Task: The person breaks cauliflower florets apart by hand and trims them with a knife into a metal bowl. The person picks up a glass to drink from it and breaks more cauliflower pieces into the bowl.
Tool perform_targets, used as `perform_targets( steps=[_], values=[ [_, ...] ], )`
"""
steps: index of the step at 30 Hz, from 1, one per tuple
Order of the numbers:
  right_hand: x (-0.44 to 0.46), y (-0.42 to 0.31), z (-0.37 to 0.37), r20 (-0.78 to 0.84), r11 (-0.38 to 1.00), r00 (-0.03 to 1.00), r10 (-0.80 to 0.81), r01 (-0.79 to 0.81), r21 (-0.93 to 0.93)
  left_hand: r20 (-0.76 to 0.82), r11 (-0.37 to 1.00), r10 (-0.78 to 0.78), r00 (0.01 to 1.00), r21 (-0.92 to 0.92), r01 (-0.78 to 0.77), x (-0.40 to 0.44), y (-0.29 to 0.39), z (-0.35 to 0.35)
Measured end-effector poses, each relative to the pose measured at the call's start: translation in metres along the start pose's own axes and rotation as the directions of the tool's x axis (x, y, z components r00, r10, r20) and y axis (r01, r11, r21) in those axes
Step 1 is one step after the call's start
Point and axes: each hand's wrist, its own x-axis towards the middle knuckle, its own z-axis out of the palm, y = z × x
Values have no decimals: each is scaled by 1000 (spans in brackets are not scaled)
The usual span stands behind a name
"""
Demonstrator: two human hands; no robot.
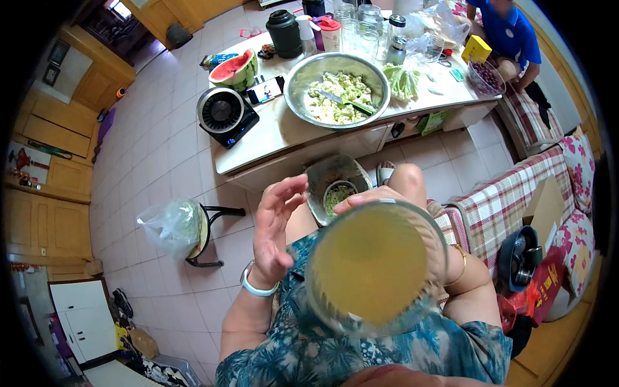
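My right grip (364, 196) is closed on a round glass (377, 264) of cloudy yellow liquid, low in the middle of the frame. The glass hides most of that hand. My left grip (274, 226) is open, with its fingers up, just left of the glass. A white band (260, 289) is on that wrist.

Past the glass, a bin (353, 169) stands near the middle of the frame. The counter (277, 132) is at the top. On it, a big silver bowl (302, 90) holds chopped green bits (332, 90), with a knife (358, 105) lying on them. A phone (265, 90) and cut watermelon (244, 79) sit left of the bowl. A person in a blue shirt (516, 35) is at the upper right.
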Motion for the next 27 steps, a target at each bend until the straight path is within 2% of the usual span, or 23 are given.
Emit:
perform_targets(
  steps=[1, 2, 4, 5, 7, 8, 9, 10, 14, 16, 17, 18, 19, 20, 21, 23, 24, 25, 26, 27],
  values=[
    [0, 3, 1, 0, 998, 999, 44, -44, 38, 17, 998, 57, 998, 0, -57, 6, 18, 11],
    [5, -5, -1, -3, 989, 1000, -3, 2, -149, 35, 993, 114, 993, -3, -114, 13, 36, 23],
    [11, -5, -1, 8, 942, 998, -57, 57, -329, 139, 984, 142, 980, 86, -155, 20, 48, 37],
    [9, 4, 0, 13, 921, 1000, -12, 16, -390, 136, 983, 148, 980, 89, -161, 25, 46, 39],
    [7, 23, 6, 20, 894, 999, 30, -18, -448, 228, 950, 127, 965, 251, -184, 33, 44, 43],
    [6, 35, 11, -16, 940, 996, 89, -89, -328, 227, 949, 132, 965, 252, -189, 34, 41, 44],
    [5, 45, 14, -46, 966, 987, 154, -160, -203, 196, 915, 136, 971, 351, -199, 34, 34, 44],
    [5, 55, 15, -51, 965, 987, 152, -159, -211, 169, 873, 144, 975, 443, -206, 35, 25, 42],
    [16, 69, 13, -4, 956, 981, 196, -192, -222, 102, 904, 147, 984, 390, -175, 31, -5, 22],
    [25, 70, 5, 71, 925, 990, 119, -85, -370, 0, 932, 111, 994, 347, -104, 35, -11, 19],
    [31, 66, -2, 99, 895, 989, 109, -55, -442, 9, 932, 115, 993, 344, -111, 38, -13, 19],
    [36, 59, -11, 92, 893, 990, 108, -56, -447, -20, 893, 137, 990, 435, -115, 40, -14, 19],
    [43, 52, -21, 104, 897, 978, 182, -121, -425, -47, 846, 163, 985, 521, -115, 43, -16, 18],
    [46, 50, -29, 118, 896, 960, 254, -188, -402, -40, 847, 164, 986, 517, -120, 45, -20, 16],
    [50, 52, -35, 93, 908, 977, 191, -140, -395, -56, 873, 149, 987, 476, -105, 49, -26, 12],
    [62, 43, -38, 64, 918, 978, 200, -165, -360, -115, 944, 74, 991, 329, -32, 53, -50, 5],
    [69, 37, -38, 39, 931, 976, 213, -190, -313, -111, 946, 74, 991, 323, -35, 59, -53, 6],
    [77, 33, -35, 39, 901, 984, 175, -145, -409, -137, 949, 96, 986, 310, -49, 65, -55, 7],
    [83, 36, -31, 34, 899, 983, 180, -150, -412, -164, 952, 119, 979, 299, -66, 71, -56, 7],
    [89, 42, -27, 28, 867, 987, 156, -123, -483, -140, 906, 210, 968, 401, -138, 76, -60, 5]
  ],
)
